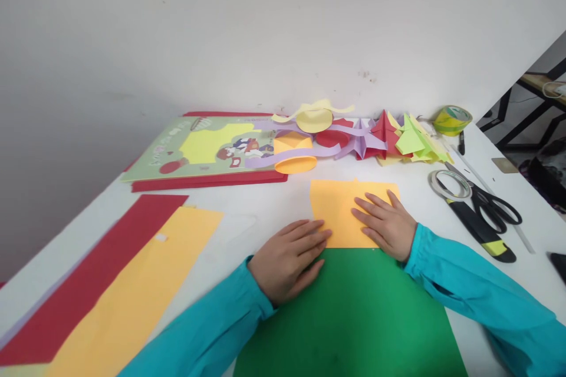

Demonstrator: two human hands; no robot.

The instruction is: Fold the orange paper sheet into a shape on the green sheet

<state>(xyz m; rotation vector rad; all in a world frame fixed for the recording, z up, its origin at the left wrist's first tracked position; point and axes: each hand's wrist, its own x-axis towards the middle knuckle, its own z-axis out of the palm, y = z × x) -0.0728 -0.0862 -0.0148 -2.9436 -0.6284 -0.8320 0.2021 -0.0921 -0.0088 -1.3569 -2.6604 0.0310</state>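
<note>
An orange paper sheet (336,203) lies flat on the white table (247,215), overlapping the far edge of a green sheet (354,312). My right hand (387,224) rests flat on the orange paper's right part, fingers stretched out and pointing left. My left hand (287,259) lies flat beside the paper's lower left corner, its fingertips touching the edge and partly on the green sheet. Both arms wear teal sleeves. Neither hand grips anything.
Red paper strip (88,283) and orange paper strip (132,300) lie at left. A craft book (198,150) on red sheets sits at the back, with folded paper shapes (398,138) beside it. Tape rolls (451,119), scissors (490,206) and a utility knife (481,232) lie right.
</note>
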